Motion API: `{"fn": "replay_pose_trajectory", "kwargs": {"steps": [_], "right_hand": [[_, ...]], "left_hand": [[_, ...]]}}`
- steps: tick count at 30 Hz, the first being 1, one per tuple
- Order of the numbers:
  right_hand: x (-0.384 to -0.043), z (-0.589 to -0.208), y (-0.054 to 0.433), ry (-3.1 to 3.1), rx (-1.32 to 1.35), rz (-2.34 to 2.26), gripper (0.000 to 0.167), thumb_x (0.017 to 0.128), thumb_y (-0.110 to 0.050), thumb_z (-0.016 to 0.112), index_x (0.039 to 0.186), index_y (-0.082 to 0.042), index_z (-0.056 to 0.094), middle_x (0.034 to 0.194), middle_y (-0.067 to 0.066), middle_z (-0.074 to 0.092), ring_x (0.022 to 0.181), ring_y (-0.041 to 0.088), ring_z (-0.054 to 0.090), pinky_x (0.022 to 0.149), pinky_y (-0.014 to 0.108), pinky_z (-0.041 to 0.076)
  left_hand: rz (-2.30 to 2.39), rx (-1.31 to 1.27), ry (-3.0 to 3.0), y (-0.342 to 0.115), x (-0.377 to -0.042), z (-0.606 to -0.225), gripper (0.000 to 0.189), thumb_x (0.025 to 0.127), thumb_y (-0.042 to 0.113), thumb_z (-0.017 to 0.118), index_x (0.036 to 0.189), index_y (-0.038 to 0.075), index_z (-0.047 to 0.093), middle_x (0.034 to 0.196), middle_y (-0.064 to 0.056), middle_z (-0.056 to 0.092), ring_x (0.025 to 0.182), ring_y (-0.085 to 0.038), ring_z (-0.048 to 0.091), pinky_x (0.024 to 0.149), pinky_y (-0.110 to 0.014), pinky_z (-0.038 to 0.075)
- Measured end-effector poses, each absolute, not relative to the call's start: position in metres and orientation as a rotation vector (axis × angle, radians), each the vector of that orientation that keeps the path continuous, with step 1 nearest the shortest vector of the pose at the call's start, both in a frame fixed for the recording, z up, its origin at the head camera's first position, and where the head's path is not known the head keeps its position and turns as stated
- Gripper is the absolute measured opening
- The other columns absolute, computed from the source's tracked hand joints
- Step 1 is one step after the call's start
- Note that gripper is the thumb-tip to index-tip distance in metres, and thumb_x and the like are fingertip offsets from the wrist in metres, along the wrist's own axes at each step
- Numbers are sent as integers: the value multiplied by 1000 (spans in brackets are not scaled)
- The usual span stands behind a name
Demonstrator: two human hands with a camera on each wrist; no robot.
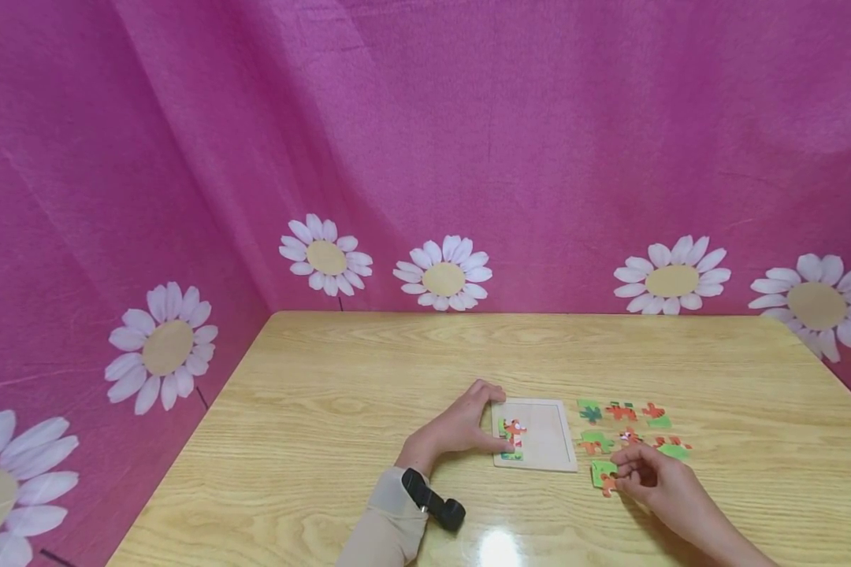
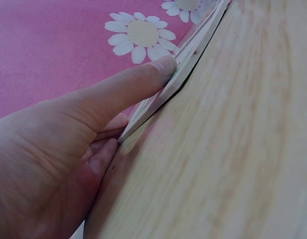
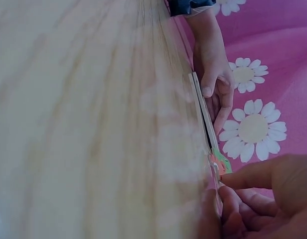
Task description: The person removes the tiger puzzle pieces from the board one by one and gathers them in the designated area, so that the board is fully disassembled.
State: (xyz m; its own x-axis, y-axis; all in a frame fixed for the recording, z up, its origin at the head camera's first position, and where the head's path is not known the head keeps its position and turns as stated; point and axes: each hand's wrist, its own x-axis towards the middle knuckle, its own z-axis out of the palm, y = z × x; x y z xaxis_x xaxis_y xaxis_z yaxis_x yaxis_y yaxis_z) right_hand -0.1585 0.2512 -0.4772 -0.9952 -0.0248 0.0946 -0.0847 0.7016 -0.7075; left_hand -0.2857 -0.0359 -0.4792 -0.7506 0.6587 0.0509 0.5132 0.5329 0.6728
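Observation:
A shallow wooden puzzle tray (image 1: 546, 435) lies on the table, with a few joined pieces (image 1: 514, 437) along its left side. My left hand (image 1: 461, 425) holds the tray's left edge; in the left wrist view its thumb (image 2: 143, 79) lies over the rim (image 2: 166, 94) while the other fingers are at the edge below. To the right of the tray, my right hand (image 1: 655, 480) pinches a green and orange puzzle piece (image 1: 603, 475) between thumb and fingers. That puzzle piece (image 3: 222, 162) also shows in the right wrist view, tilted near the tray's end.
Several loose puzzle pieces (image 1: 622, 411) lie in rows on the wood-grain table (image 1: 312, 409), right of the tray. A black strap (image 1: 429, 500) sits around the left wrist. Pink cloth (image 1: 496, 142) with daisies hangs behind and left of the table.

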Motion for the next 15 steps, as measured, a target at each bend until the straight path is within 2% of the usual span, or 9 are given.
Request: {"fn": "replay_pose_trajectory", "kwargs": {"steps": [15], "right_hand": [[-161,-476,255,-2850,164,1188,18,80,1,73,96,1,64,79,0,63,66,-7,47,58,16,47]], "left_hand": [[1020,991,2568,-36,-285,-479,72,76,36,84,133,9,49,139,-1,44,129,-13,45,116,-26,35]]}}
